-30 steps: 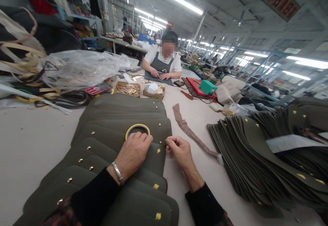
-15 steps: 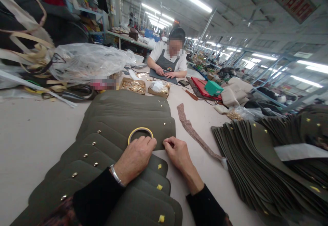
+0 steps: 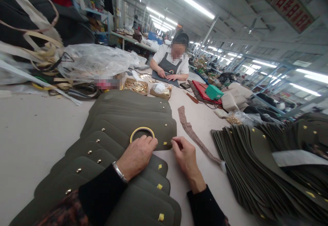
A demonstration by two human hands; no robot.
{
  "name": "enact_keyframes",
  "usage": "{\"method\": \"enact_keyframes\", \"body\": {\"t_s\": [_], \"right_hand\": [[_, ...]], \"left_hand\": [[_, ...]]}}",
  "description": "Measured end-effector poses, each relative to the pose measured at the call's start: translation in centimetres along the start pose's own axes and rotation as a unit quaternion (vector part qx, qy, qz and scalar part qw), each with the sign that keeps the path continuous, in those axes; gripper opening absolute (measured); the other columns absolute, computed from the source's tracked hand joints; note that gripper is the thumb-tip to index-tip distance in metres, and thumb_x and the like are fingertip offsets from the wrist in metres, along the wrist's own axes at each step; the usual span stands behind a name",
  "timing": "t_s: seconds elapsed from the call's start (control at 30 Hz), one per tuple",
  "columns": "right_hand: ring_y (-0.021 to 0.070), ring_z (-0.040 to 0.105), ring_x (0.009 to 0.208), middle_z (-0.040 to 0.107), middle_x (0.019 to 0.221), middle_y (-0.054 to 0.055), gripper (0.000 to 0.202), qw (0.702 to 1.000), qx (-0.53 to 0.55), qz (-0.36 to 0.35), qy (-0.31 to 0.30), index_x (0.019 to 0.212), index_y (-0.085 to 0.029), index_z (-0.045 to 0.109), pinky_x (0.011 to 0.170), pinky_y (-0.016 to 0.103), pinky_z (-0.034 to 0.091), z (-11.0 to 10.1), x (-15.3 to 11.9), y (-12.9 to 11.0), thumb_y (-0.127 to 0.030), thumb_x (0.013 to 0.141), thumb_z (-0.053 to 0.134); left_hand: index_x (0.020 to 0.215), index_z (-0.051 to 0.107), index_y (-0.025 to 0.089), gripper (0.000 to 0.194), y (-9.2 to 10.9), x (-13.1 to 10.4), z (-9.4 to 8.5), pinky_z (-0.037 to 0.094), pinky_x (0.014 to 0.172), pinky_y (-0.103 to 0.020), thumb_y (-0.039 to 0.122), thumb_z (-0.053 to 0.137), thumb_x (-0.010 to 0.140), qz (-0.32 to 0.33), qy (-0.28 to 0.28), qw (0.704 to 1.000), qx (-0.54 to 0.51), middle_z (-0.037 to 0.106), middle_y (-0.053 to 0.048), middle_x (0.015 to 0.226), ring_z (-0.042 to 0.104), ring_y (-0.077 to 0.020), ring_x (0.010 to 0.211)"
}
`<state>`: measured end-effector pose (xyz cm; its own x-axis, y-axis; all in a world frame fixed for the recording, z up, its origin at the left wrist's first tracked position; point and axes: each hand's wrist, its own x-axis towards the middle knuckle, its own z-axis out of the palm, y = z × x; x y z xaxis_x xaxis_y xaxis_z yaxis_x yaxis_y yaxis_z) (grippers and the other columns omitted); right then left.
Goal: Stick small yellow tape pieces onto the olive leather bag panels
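Note:
My left hand (image 3: 138, 156), with a silver bracelet at the wrist, is closed on the near edge of a yellow tape roll (image 3: 131, 137) above overlapping dark green panels (image 3: 123, 116). Gold studs dot the panels, and small yellow tape pieces (image 3: 160, 186) stick near their right edges. One yellow piece (image 3: 165, 143) lies on the panel between my hands. Just right of that panel's edge is my right hand (image 3: 185, 152), thumb and forefinger pinched together; anything between the fingertips is too small to make out.
More dark green panels (image 3: 246, 164) lie fanned at the right, beside a brown textured strip (image 3: 192, 133). Beyond are a box of gold parts (image 3: 135, 86), a plastic bag (image 3: 97, 60) and a green box (image 3: 214, 92). Across the table a person (image 3: 171, 60) works, head bent.
My right hand has moved slightly right, off the panel corner, and a yellow piece now shows there. The whole view has shifted a little. My left hand still holds the roll.

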<state>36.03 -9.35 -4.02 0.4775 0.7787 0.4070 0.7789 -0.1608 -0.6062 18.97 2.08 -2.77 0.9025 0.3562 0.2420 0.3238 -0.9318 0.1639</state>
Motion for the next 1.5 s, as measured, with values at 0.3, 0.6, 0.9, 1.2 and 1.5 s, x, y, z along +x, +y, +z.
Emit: {"method": "enact_keyframes", "body": {"t_s": [0.3, 0.6, 0.9, 1.2, 1.5], "right_hand": [[0.0194, 0.063, 0.080, 0.067, 0.083, 0.008, 0.020, 0.968, -0.178, -0.126, -0.121, 0.091, -0.016, 0.067, 0.077, 0.029, 0.049, 1.1, 0.2, -0.8, -0.012, 0.092, 0.048], [0.0179, 0.067, 0.072, 0.074, 0.075, 0.006, 0.018, 0.976, -0.143, 0.117, -0.118, 0.074, -0.018, 0.071, 0.063, 0.024, 0.042, 1.9, 1.8, -1.7, -0.022, 0.084, 0.057], [0.0165, 0.064, 0.069, 0.070, 0.076, 0.003, 0.015, 0.984, -0.123, 0.042, -0.125, 0.077, -0.019, 0.067, 0.066, 0.024, 0.042, 0.3, -2.4, -2.4, -0.023, 0.088, 0.057], [0.0154, 0.064, 0.069, 0.071, 0.075, 0.001, 0.016, 0.983, 0.007, 0.030, -0.183, 0.079, -0.020, 0.072, 0.067, 0.024, 0.046, -1.4, -2.8, -1.7, -0.020, 0.087, 0.058], [0.0150, 0.063, 0.075, 0.070, 0.088, 0.005, 0.017, 0.986, 0.155, -0.052, -0.035, 0.099, -0.019, 0.069, 0.069, 0.026, 0.051, -2.4, -2.3, -3.9, -0.020, 0.086, 0.057]], "left_hand": [[0.090, 0.052, 0.019, 0.016, -0.3, 0.0, -0.1, 0.043, 0.071, -0.032, 0.010, 0.038, 0.091, 0.025, 0.002, 0.999, -0.023, 0.057, -0.003, 0.085, 0.052, -0.0200, 0.079], [0.094, 0.052, 0.017, 0.020, -0.5, 0.1, 0.0, 0.045, 0.072, -0.029, 0.016, 0.032, 0.096, 0.043, 0.046, 0.996, -0.071, 0.056, -0.003, 0.083, 0.056, -0.0167, 0.078], [0.094, 0.054, 0.017, 0.021, -0.9, -0.2, 0.6, 0.048, 0.075, -0.028, 0.019, 0.034, 0.098, 0.051, 0.106, 0.988, -0.102, 0.061, -0.003, 0.084, 0.060, -0.0162, 0.080], [0.126, 0.051, 0.022, 0.031, -0.7, -0.7, -0.1, 0.051, 0.090, -0.025, 0.026, 0.041, 0.097, 0.051, 0.181, 0.966, -0.174, 0.069, -0.004, 0.115, 0.066, -0.0143, 0.101], [0.140, 0.034, 0.020, 0.045, -0.1, -1.3, 0.0, 0.055, 0.086, -0.030, 0.031, 0.042, 0.096, 0.036, 0.120, 0.978, -0.165, 0.063, -0.008, 0.127, 0.068, -0.0186, 0.101]]}}
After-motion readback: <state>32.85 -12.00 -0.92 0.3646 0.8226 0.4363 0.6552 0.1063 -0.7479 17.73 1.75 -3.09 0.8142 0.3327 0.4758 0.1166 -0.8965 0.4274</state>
